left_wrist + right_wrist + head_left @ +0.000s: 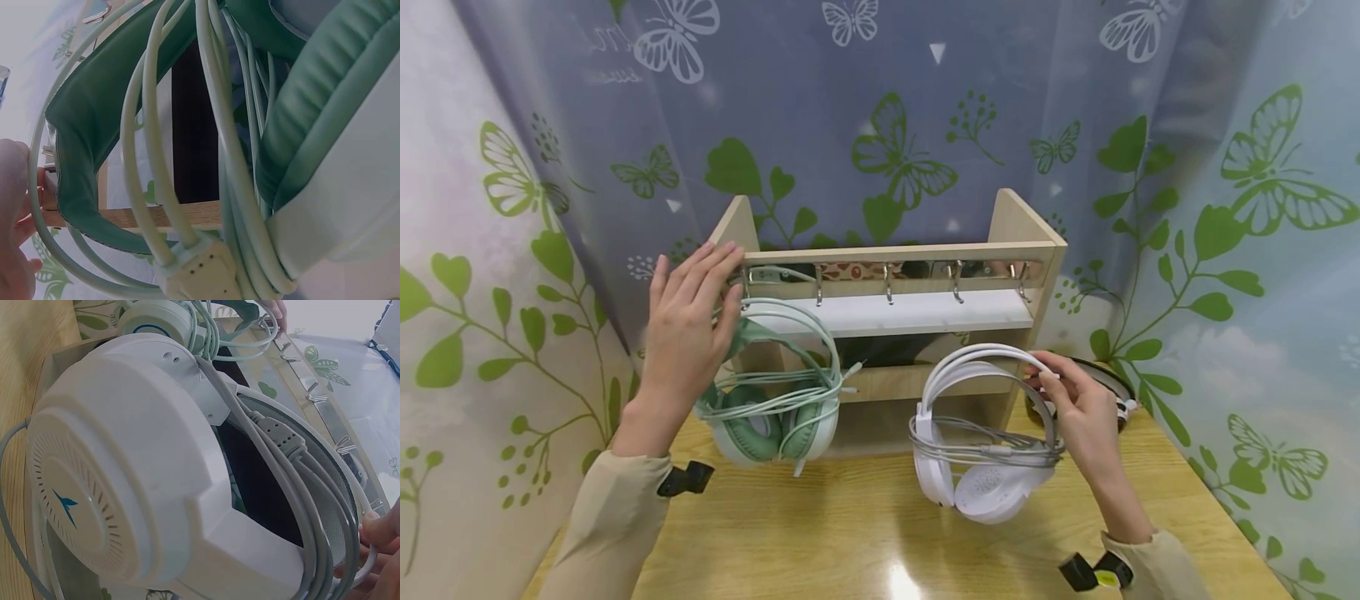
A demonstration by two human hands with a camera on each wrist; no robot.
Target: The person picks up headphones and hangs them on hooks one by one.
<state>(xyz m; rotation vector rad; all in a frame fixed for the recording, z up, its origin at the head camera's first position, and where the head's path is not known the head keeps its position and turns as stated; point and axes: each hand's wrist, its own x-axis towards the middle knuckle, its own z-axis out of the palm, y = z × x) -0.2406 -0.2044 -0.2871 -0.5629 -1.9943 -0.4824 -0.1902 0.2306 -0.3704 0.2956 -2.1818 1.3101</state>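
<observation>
Green headphones, with their pale green cord wound around them, hang at the left end of a wooden rack. At that end my left hand rests with its fingers stretched out over the rack's upper corner, beside the headband. A pair of white headphones is in front of the rack's right half. My right hand pinches its thin headband between thumb and fingers. A grey cord with a connector is looped around the white pair, whose ear cup fills much of the right wrist view.
Several metal hooks line the rack's upper rail, above a white shelf. A dark and white object stands behind my right hand. Patterned curtains surround the wooden table.
</observation>
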